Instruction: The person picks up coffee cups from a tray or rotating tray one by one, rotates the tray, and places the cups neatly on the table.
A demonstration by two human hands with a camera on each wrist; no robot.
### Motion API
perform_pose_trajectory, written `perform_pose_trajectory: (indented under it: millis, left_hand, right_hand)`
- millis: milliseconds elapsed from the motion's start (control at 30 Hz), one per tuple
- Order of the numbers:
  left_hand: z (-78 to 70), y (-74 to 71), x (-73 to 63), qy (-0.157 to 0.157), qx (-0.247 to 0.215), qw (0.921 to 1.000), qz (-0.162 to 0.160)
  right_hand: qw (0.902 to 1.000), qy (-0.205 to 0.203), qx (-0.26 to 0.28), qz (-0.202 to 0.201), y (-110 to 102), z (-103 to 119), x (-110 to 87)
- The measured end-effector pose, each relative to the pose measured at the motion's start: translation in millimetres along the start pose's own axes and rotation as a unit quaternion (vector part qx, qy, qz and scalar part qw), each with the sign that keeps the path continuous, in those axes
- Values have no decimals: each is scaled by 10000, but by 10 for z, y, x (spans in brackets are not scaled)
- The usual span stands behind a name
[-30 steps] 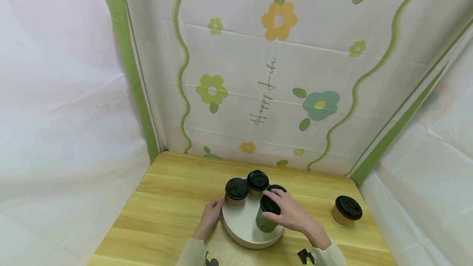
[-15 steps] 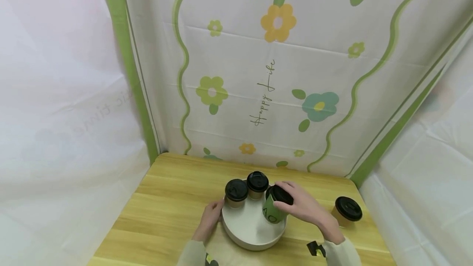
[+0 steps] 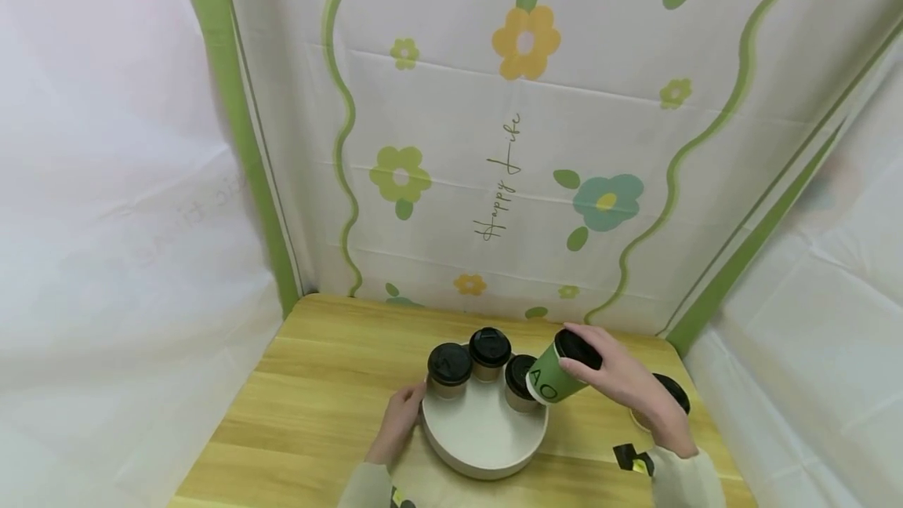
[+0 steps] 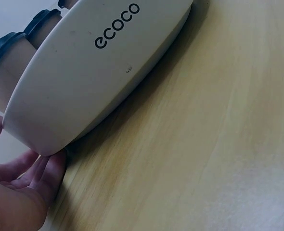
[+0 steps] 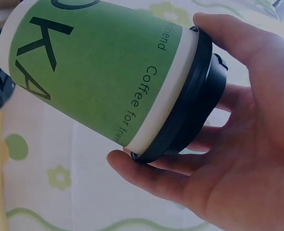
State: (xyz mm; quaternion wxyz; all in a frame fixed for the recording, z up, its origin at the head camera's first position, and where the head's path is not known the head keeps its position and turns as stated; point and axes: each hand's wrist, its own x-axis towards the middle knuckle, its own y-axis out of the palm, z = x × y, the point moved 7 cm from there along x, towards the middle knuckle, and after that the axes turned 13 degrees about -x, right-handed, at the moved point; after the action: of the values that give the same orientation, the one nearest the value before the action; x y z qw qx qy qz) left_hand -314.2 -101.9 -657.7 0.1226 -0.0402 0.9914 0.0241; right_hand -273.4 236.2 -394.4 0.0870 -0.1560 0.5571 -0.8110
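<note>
My right hand [image 3: 628, 379] holds a green paper coffee cup [image 3: 553, 379] by its black lid [image 5: 185, 101], thumb and fingers spread around the lid's edge. The cup is tilted, its white base toward the round cream tray [image 3: 480, 441] and overlapping the tray's right side in the head view. At the tray's left side, my left hand [image 3: 402, 418] grips the rim, with fingers tucked at the underside in the left wrist view. Three brown paper cups with black lids stand on the tray: a left cup [image 3: 449, 371], a back cup [image 3: 490, 353] and a right cup [image 3: 520, 384].
Another black-lidded cup [image 3: 672, 392] stands on the wooden table [image 3: 339, 367] at the right, partly hidden by my right hand and wrist. A white curtain [image 3: 437, 116] printed with flowers hangs behind the table, with more white sheeting on both sides.
My right hand has carried the green cup from above the tray up and to the right, tilting it further and uncovering the right brown cup. My left hand stays on the tray.
</note>
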Motion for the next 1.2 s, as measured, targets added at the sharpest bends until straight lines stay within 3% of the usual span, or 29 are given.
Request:
perform_pose_trajectory:
  millis: [267, 767, 1200]
  left_hand:
    - [-8, 8, -18, 54, 16, 10000, 37]
    - [13, 0, 16, -43, -3, 10000, 41]
    - [0, 0, 1, -53, 20, 10000, -29]
  right_hand:
    - [9993, 39, -143, -355, -140, -206, -33]
    - [9961, 394, -476, -633, -210, -528, -104]
    - [9964, 678, -346, -373, -131, -847, -120]
